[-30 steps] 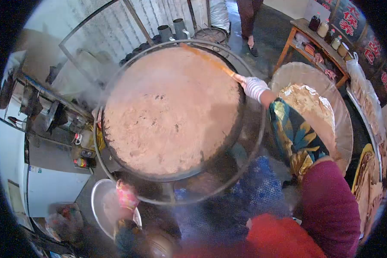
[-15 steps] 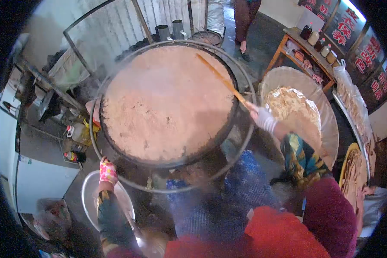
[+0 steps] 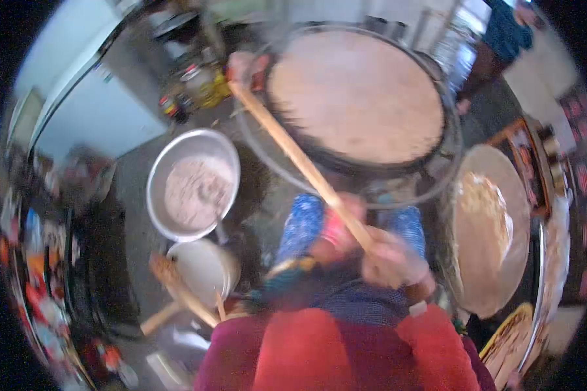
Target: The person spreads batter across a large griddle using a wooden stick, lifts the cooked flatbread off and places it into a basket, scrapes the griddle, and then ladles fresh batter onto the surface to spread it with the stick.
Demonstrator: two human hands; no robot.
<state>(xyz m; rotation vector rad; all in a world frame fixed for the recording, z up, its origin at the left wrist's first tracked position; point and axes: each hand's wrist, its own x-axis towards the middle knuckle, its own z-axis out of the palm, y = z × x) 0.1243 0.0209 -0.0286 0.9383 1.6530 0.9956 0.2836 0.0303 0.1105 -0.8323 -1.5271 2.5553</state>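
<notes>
A long wooden stick slants from the upper left down to my lap. My right hand is blurred but wrapped round its lower end. My left hand, in a pink patterned glove, is beside the stick just above my right hand; motion blur hides its fingers. Beyond them lies a large round griddle covered by a thin pale-brown sheet, with a metal ring around it. To the left a metal bowl holds pinkish-brown batter.
A pale bucket and wooden tools stand below the bowl. At right are a lined round basket, a wooden shelf and a tray of folded sheets. Another person is at the top right. A white cabinet stands left.
The view has swung left and down. Both hands have come together near my lap; my left hand has left the ring, and the stick has moved off the griddle's far right.
</notes>
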